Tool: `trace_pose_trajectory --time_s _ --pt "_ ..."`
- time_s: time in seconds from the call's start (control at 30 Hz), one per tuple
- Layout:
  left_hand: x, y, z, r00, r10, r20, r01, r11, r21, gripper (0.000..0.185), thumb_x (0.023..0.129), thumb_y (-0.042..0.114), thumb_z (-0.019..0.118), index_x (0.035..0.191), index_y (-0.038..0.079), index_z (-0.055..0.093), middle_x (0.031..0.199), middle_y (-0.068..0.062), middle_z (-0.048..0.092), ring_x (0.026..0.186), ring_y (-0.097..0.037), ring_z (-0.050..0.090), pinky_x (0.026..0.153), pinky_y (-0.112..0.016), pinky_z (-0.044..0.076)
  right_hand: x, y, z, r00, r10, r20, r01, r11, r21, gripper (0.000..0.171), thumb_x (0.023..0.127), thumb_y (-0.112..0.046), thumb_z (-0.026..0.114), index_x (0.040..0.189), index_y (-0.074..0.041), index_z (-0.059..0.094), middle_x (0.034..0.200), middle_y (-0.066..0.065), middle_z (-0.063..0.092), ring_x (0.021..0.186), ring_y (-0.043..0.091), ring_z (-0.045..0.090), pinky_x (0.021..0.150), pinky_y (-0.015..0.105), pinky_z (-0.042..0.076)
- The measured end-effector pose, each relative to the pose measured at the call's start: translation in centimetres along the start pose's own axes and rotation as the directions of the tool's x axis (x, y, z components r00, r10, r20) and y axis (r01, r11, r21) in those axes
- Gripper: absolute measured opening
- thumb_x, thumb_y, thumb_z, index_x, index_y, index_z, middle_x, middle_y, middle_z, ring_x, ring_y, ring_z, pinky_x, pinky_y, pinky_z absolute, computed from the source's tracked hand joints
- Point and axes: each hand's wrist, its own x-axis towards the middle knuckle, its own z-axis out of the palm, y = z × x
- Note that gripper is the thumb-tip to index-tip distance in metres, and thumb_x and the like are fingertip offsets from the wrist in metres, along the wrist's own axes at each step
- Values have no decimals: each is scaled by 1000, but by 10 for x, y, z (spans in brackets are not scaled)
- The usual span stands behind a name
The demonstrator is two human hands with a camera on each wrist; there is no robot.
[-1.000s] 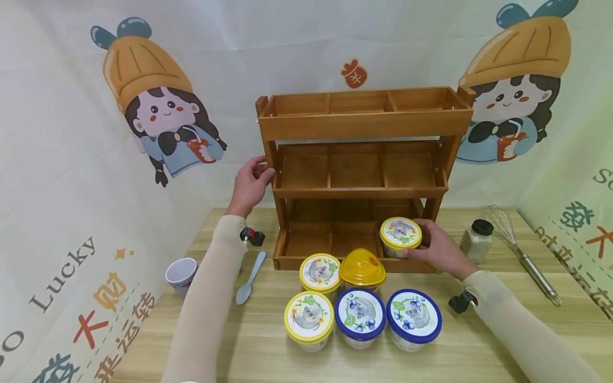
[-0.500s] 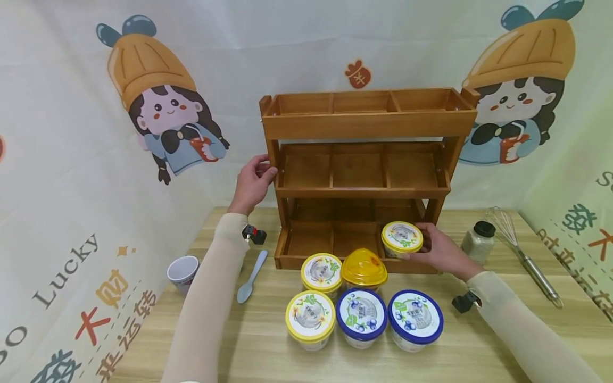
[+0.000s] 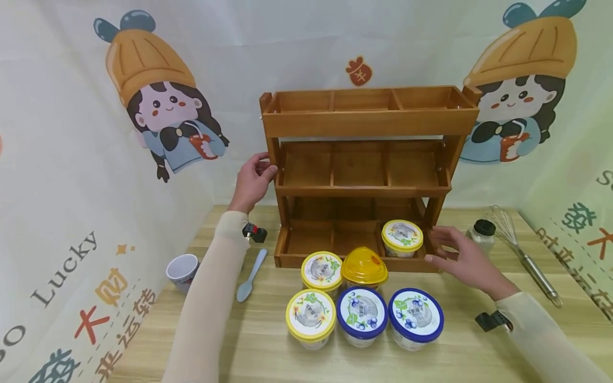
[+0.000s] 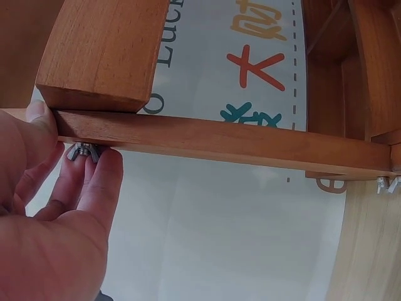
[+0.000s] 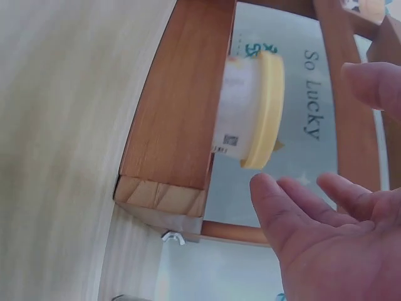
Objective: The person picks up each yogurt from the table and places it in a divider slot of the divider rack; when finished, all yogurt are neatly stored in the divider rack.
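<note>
Yellow-lidded cup (image 3: 402, 237) released in rack (image 3: 369, 125), right hand (image 3: 466, 260) withdrawn, fingers spread, left hand (image 3: 253, 181) gripping rack

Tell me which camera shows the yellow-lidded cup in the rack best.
The head view: the yellow-lidded cup sits whole in the wooden rack's bottom right compartment. The right wrist view shows it sideways and blurred past the open right hand. The left wrist view misses it.

"So Lucky" stands in grey letters on the printed backdrop (image 3: 57, 287).

Bright, even light with soft shadows; the head view bends at its edges, the wrist views slightly blurred.
</note>
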Motion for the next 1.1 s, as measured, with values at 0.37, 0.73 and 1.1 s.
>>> trace_pose_trajectory --time_s 0.37,0.73,1.1 --pt "-2 -2 1 1000 10 4 -10 1000 0 47 109 26 62 153 14 52 139 -18 63 123 -31 62 107 -49 55 -29 -17 9 998 -69 -6 69 998 -4 58 102 -20 73 149 2 49 141 26 63 125 44 66 98 48 61" --pt "-2 0 4 1000 14 -6 -14 1000 -3 46 109 26 61 153 14 53 137 -18 63 121 -30 62 106 -48 56 -52 -19 27 985 -167 28 165 984 66 48 102 -14 71 145 -1 55 141 22 65 121 21 68 92 30 63" --pt "0 0 1 1000 4 0 -4 1000 -1 48 109 29 61 154 16 52 139 -16 63 123 -30 61 107 -49 55 -72 -22 33 979 -134 153 129 991 38 65 99 -32 77 151 -4 51 148 18 62 127 37 65 90 29 62"
